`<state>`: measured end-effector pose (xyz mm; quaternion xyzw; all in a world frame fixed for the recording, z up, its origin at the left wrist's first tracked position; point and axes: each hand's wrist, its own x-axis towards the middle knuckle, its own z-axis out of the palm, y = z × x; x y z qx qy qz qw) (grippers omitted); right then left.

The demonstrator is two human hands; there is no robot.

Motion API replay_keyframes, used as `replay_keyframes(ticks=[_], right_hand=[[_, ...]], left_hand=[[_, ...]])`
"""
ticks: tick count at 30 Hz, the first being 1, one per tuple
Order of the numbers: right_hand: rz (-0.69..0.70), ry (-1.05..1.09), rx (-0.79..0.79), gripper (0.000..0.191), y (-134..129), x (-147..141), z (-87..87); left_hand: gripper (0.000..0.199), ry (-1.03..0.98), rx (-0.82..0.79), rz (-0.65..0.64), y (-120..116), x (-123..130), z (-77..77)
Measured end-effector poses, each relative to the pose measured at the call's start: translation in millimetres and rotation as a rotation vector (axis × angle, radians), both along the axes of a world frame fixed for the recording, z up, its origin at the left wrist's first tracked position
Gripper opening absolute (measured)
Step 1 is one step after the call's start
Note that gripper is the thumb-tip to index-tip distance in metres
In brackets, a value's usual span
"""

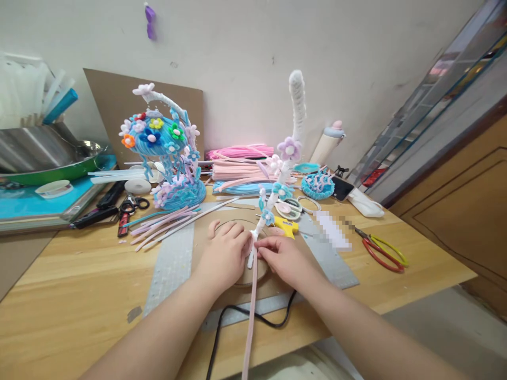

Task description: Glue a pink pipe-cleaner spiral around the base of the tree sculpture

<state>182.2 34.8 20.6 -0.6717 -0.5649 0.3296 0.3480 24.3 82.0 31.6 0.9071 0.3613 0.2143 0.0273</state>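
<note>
A white fuzzy-wrapped stem (298,105) rises at a slant from a round cardboard base (241,286), with purple, blue and pale pink pipe-cleaner flowers along it. My left hand (224,253) is closed around the foot of this stem, its fingertips partly hidden. Close beside it, my right hand (287,258) pinches a long pale pink pipe cleaner (249,327) against the stem's lower end. The loose length of that pipe cleaner runs down toward me past the table edge. Just behind my right hand lies a yellow glue gun (287,226).
A finished flower lamp-like piece (154,137) stands back left. Pipe-cleaner bundles (245,170) lie along the wall. Red-and-yellow-handled scissors (384,253) rest at right, black scissors (134,203) at left. A black cord (237,307) crosses the front. A metal bowl (43,150) stands far left.
</note>
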Motion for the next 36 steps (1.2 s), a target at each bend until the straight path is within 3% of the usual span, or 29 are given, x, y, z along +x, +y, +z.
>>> replay_keyframes(ticks=[11, 16, 26, 36], right_hand=[[0.368, -0.464, 0.303, 0.038, -10, 21, 4.7], [0.43, -0.677, 0.428, 0.034, -6, 29, -1.2], [0.353, -0.704, 0.45, 0.022, -2, 17, 3.3], [0.376, -0.713, 0.422, 0.02, -1, 13, 11.5]], left_hand=[[0.028, 0.043, 0.0, 0.099, 2, 1, -1.2], [0.033, 0.05, -0.005, 0.101, 4, 1, -4.5], [0.035, 0.042, -0.018, 0.094, 5, 0, -3.9], [0.029, 0.019, -0.082, 0.05, 4, -3, 3.2]])
